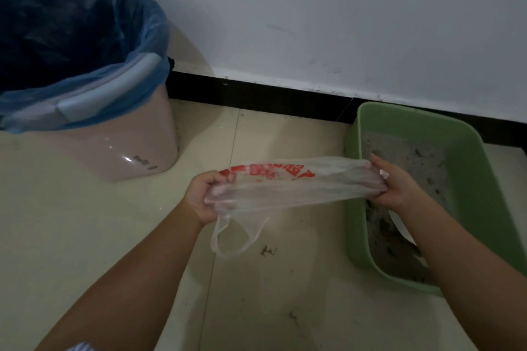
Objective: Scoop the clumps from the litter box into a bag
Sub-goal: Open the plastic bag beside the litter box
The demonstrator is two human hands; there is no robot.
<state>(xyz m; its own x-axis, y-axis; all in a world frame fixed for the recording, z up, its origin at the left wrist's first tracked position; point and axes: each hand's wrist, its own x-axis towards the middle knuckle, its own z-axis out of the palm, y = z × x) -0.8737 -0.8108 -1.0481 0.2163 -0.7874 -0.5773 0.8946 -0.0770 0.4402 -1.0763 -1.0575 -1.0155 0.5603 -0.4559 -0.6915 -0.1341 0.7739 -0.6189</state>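
Observation:
A thin clear plastic bag (pixel 288 184) with red print is stretched out flat between both hands above the tiled floor. My left hand (pixel 206 194) grips its handle end, and one loop handle hangs down below that hand. My right hand (pixel 395 182) pinches the opposite end over the left rim of the green litter box (pixel 467 151). The box stands on the floor at the right, against the wall, and holds grey litter (pixel 410 157) with darker clumps. A pale object in the litter is partly hidden under my right forearm.
A pink waste bin (pixel 114 151) lined with a blue bag (pixel 85 37) stands at the left by the wall. A black skirting board (pixel 256 91) runs along the wall's foot. Small bits of dirt (pixel 266 251) lie on the floor tiles between the bin and the box.

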